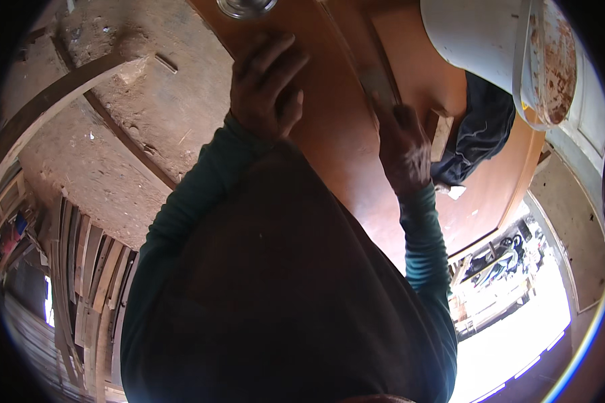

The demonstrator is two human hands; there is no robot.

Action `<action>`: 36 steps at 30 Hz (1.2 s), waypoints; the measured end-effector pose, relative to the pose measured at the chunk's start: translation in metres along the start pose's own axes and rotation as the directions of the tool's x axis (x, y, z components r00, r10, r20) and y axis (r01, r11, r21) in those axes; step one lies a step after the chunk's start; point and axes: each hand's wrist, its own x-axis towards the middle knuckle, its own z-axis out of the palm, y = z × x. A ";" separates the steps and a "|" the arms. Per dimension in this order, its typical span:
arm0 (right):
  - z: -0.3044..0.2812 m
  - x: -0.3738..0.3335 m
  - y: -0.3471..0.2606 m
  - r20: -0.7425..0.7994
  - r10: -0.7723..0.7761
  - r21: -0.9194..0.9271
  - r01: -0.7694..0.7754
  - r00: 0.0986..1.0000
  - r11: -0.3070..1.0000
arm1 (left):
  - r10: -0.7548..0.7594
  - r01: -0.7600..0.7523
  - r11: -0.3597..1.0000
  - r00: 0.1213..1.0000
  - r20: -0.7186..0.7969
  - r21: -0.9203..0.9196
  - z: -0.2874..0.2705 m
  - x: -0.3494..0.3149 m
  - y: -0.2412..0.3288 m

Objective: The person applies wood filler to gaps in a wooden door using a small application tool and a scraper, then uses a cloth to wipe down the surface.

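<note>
A reddish-brown wooden door panel [329,134] lies in front of me, with a recessed groove running along it. My left hand [269,87] is over the panel's left edge, fingers loosely bent and apart, holding nothing. Closed fingers of my right hand [405,148] grip a flat grey scraper [375,82], its blurred blade against the groove. The scraper's handle is mostly hidden by that hand. A round metal doorknob [247,5] shows at the top edge, beyond my left hand.
Right of my right hand lie a small wooden block [441,138] and a dark cloth [480,127]. A white bucket [474,30] with a rust-stained part [554,67] stands at upper right. Timber lengths [91,269] are stacked lower left, beside a dirt floor [81,161] crossed by beams.
</note>
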 end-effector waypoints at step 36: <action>-0.003 -0.053 0.015 -0.007 0.055 0.063 -0.054 0.998 0.997 | 0.095 -0.095 0.994 0.995 -0.008 0.048 0.009 -0.006 -0.007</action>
